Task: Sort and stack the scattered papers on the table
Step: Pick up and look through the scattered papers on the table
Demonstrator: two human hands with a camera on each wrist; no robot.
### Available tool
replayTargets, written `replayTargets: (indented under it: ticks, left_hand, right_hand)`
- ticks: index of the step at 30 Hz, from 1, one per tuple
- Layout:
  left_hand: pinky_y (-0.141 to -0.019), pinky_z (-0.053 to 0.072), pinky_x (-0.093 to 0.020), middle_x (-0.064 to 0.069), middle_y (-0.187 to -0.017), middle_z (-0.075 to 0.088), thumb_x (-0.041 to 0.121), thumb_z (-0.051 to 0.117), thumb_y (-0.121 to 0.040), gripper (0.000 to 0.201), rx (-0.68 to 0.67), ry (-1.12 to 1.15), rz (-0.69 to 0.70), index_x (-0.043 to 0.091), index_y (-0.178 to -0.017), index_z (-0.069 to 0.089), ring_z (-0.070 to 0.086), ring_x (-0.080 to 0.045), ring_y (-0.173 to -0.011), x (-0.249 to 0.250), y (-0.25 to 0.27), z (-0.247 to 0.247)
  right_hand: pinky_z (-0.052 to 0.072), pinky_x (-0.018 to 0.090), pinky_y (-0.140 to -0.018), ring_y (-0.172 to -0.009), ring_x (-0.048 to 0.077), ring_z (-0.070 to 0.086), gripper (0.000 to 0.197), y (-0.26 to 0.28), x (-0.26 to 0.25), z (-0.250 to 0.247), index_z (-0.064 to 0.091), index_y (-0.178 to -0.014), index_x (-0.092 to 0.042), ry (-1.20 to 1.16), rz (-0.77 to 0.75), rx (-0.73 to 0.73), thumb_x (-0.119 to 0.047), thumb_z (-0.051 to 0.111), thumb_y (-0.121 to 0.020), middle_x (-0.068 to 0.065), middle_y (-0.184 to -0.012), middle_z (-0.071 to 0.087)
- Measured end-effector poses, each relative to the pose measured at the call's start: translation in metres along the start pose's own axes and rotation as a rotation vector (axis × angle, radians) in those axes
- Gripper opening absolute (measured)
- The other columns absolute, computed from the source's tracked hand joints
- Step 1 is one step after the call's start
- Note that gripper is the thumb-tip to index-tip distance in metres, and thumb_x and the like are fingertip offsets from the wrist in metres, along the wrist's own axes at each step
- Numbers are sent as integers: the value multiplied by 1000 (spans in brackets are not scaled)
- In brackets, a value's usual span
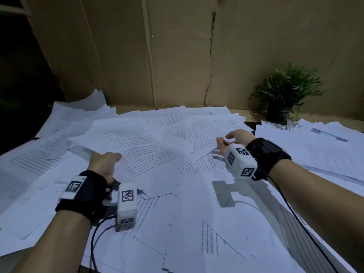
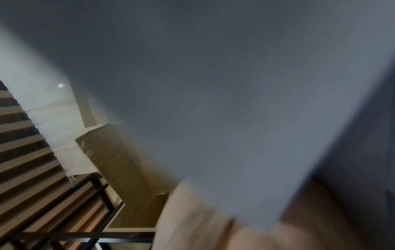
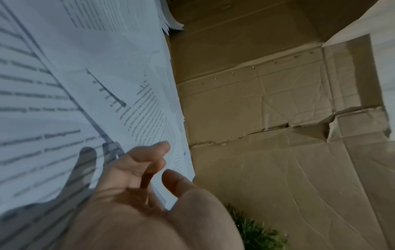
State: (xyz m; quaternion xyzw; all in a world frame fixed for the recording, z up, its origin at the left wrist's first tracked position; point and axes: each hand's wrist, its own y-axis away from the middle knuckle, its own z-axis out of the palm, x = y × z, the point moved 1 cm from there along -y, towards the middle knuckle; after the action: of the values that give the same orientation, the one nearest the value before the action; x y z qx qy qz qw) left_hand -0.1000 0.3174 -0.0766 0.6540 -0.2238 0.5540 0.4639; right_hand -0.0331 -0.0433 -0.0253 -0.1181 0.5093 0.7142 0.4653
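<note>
- The table [image 1: 239, 111] is covered almost wholly by scattered papers [image 1: 189, 194], overlapped at many angles; only a thin brown strip is left bare along the far edge.
- A printed sheet [image 1: 137, 146] is gripped at its near left corner by the left hand [image 1: 103, 164]; in the left wrist view the sheet [image 2: 213, 101] fills most of the picture, with the fingers [image 2: 192, 219] under its lower edge. How the fingers are set cannot be told beyond that.
- The right hand [image 1: 234, 139] is held just above the papers at centre right, palm turned inward, fingers [image 3: 147, 152] loosely curled and slightly parted, the thumb kept apart; nothing is held.
- A looser pile [image 1: 315, 146] is seen at the far right, its edges fanned.
- A potted plant [image 1: 285, 95] is placed at the far right corner, just behind that pile.
- The far side is closed off by cardboard panels [image 1: 177, 56], against which some sheets at the far left are curled upward.
</note>
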Motion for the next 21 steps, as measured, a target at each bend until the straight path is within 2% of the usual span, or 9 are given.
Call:
replayTargets:
  ticks: [3,6,8,10,12,13,15,18,21]
  left_hand:
    - [-45,51,-35,-30,-122,59,3,58,-92,44,-12,-14,17,-11,-131,44,63,-37,-79,-1,2,2]
    - [-41,49,-32,-31,-123,57,2,56,-94,48,-28,6,21,-10,-137,40,62,-35,-76,-1,2,3]
    - [-50,53,-35,-30,-123,58,2,58,-93,51,-32,18,12,-9,-139,38,65,-38,-87,-1,-1,1]
    - [-56,55,-38,-28,-122,59,4,59,-92,52,-4,22,11,-7,-138,38,66,-38,-90,-1,-3,-1]
    - [-51,56,-41,-28,-121,59,7,60,-90,54,-4,16,3,-6,-138,39,67,-38,-87,-2,-4,-2]
    - [-51,56,-41,-28,-120,60,7,61,-90,54,-4,17,5,-6,-138,39,67,-38,-87,-2,-5,-2]
    - [-55,56,-42,-28,-120,61,8,62,-90,53,-20,29,17,-8,-136,40,67,-39,-90,-1,-3,-1]
    - [-64,54,-40,-23,-114,65,7,63,-92,40,-101,13,36,-12,-126,51,67,-37,-91,2,5,4]
    - [-60,58,-45,-22,-113,67,3,60,-93,29,-250,22,36,-9,-120,59,65,-38,-100,4,23,11]
  right_hand:
    - [46,24,-41,-36,20,53,13,-10,3,11,51,-99,-4,221,-4,35,-15,47,-103,6,-76,59]
    - [33,22,-41,-28,13,34,38,-15,13,23,41,-65,-12,712,-146,63,-18,57,-99,0,-40,40]
    - [38,22,-45,-35,17,41,28,-15,17,28,47,-71,-9,796,-283,90,-14,59,-95,7,-50,46]
    - [49,37,-71,-66,30,60,8,-17,8,28,54,-103,-7,698,-607,246,-12,55,-96,20,-83,59]
    - [45,42,-99,-111,36,60,35,-16,-12,20,51,-130,-1,655,-947,448,-20,48,-101,22,-125,59]
    - [41,38,-106,-122,30,55,41,-12,-25,16,47,-137,0,609,-1101,470,-22,46,-103,17,-136,56]
    - [41,31,-105,-123,22,54,39,4,-43,14,47,-135,-4,527,-1296,398,-29,45,-105,7,-132,55]
    - [52,20,-85,-102,10,63,30,36,-67,24,51,-111,-8,605,-1429,174,-37,49,-102,2,-107,58]
    - [58,38,-87,-99,17,68,23,65,-74,42,58,-113,-1,522,-1242,-332,-21,52,-103,9,-108,67]
